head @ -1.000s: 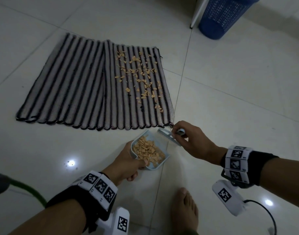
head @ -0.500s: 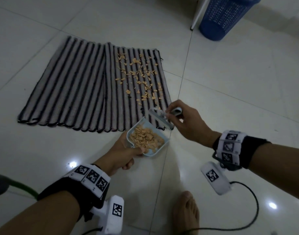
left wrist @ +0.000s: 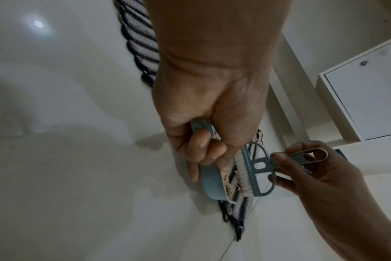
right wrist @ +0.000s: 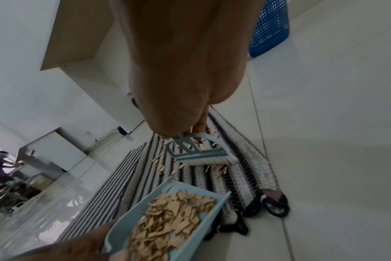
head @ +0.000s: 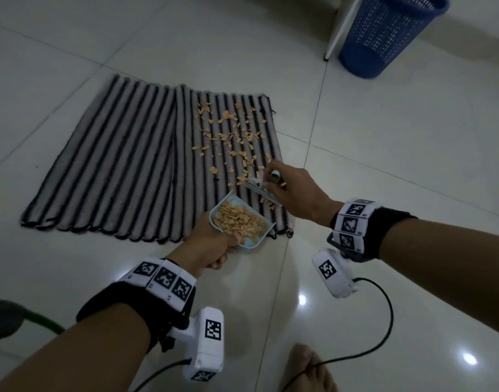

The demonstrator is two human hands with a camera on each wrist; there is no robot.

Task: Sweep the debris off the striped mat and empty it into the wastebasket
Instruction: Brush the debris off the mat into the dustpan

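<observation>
Sweeping step, part done: right hand (head: 296, 190) pinches brush (right wrist: 199, 154) on striped mat (head: 123, 165), left hand (head: 211, 244) grips part-filled dustpan (head: 239, 222) at near edge; remaining debris (head: 228, 137) wants drawing toward pan before wastebasket (head: 384, 35), well apart

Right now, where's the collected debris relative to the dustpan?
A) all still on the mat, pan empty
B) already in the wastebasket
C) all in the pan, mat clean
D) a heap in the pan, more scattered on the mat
D: the light-blue plastic dustpan gripped by the left hand holds a heap of tan flakes, while more tan debris flakes lie scattered on the black-and-grey striped mat.
</observation>
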